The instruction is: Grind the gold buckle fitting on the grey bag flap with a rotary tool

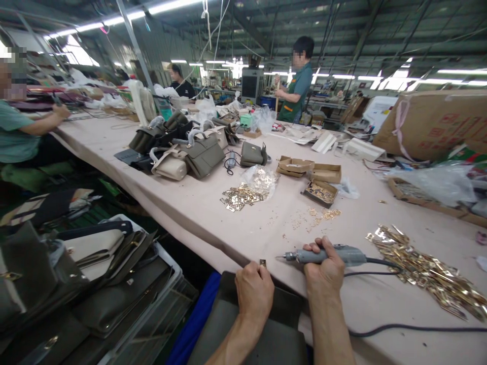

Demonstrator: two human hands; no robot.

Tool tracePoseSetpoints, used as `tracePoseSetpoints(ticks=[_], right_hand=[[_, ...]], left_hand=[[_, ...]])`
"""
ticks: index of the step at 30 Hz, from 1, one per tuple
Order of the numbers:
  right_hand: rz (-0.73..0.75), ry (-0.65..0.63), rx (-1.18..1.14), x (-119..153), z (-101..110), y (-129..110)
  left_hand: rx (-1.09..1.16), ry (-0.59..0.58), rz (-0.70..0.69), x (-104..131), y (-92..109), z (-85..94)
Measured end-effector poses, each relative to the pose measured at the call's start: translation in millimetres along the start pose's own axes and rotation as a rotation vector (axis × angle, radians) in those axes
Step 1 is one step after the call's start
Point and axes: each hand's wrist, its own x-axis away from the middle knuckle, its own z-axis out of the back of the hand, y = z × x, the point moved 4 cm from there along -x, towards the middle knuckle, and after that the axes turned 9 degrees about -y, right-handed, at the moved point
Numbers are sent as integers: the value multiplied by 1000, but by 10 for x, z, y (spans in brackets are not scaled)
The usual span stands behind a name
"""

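Note:
My right hand [323, 261] is wrapped round a grey electric screwdriver [348, 254], its thin bit pointing left. The tool lies level over the table's near side, with its cable running off to the right. My left hand [254, 289] is closed, knuckles up, and a small metal fitting [263, 262] sticks out past its fingers. Below that hand, a dark olive leather bag [251, 332] rests at the table's edge. The bit and the fitting are apart. Whether the left fingers also pinch the bag is hidden.
Gold metal plates [426, 271] lie piled at right. Ahead are tiny gold screws [323, 215], a small open box [319, 193], flat metal fittings [243, 196] and stacked handbags [205, 152]. A crate [173, 266] of bags stands at left. Co-workers [300, 83] are farther off.

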Motion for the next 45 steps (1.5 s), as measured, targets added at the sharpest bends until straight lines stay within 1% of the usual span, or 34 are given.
tracePoseSetpoints(ticks=[5,10,16,20,30,34,41,45], right_hand=[[-28,-115,-24,74,-119,67],[-56,-160,-14,134,-212,168],[-67,-228,8,175,-239,233],[-74,-234,13,183,-240,241],[-85,-282,21,176,-206,279],[-78,-273,26,188,-210,274],[-66,-259,47,221,-253,257],[-24,-285,85,270,-324,225]], left_hand=[[-7,-6,28,17,9,24],[-3,-34,44,31,13,31],[-4,-38,41,9,-9,6],[-8,-23,37,0,-19,-11],[-19,-52,55,-2,-4,9],[-18,-41,48,-4,-9,12],[-21,-50,56,2,8,37],[-20,-59,63,2,18,56]])
